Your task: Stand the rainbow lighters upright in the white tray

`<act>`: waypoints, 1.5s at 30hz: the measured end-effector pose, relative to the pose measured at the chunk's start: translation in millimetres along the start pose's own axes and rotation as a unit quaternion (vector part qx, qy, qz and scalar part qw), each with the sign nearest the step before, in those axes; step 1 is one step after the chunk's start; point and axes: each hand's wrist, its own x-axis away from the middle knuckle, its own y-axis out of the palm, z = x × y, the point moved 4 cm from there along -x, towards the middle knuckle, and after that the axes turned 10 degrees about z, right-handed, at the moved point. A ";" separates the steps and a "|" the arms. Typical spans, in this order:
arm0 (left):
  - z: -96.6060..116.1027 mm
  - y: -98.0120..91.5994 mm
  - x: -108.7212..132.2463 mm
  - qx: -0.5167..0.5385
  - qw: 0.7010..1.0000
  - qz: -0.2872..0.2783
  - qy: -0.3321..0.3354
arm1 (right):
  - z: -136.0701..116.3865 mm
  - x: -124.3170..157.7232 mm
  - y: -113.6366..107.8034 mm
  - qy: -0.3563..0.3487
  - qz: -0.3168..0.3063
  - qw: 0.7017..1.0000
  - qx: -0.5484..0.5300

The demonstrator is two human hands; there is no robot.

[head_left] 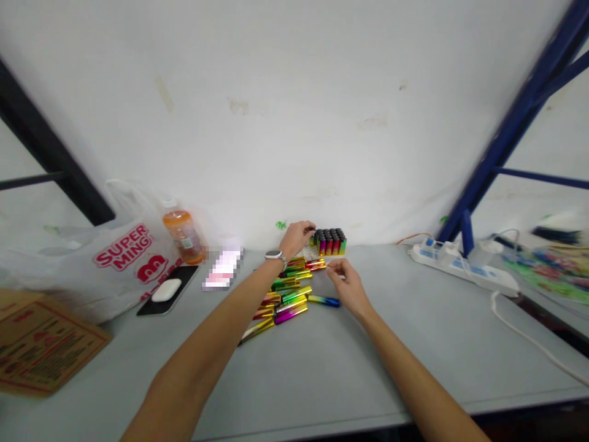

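Observation:
At the left edge of a block of upright, shiny lighters (329, 244) with black tops, my left hand (298, 237) pinches a lighter by its dark top. The fingers hide most of that piece. My right hand (346, 281) is closer to me, with its thumb and fingertips closed at the end of a red-and-gold lighter (315, 264). Loose metallic lighters in gold, green and magenta form a pile (288, 291) between my arms. A blue-and-yellow lighter (324, 301) lies just below my right hand. The upright block stands on a pale tray, partly hidden.
On the left are a cardboard box (43, 344), a white plastic bag (124, 258), an orange drink bottle (184, 233), a dark phone (186, 279) with a white case (166, 290) on it, and a blurred-out screen (224, 268). A power strip (464, 270) with cables lies right.

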 end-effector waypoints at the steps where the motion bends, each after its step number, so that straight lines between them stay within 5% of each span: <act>1: -3.6 3.6 -0.6 -0.008 1.000 -0.007 0.001 | 0.6 0.2 0.5 -0.004 -0.006 1.000 0.001; 12: -13.3 25.0 -1.7 -0.007 1.000 -0.027 -0.008 | 12.2 0.9 4.3 -0.031 -0.058 0.997 0.041; 27: -13.4 17.6 2.2 -0.023 0.999 -0.043 -0.014 | 16.3 0.5 3.6 -0.028 -0.067 0.996 0.052; 36: 1.6 14.2 19.5 -0.179 0.976 -0.043 0.118 | 14.9 2.5 5.6 -0.046 -0.101 0.991 0.079; 45: 9.1 10.2 35.7 -0.257 0.958 -0.063 0.114 | -3.8 24.4 5.3 -0.154 -0.225 0.905 0.326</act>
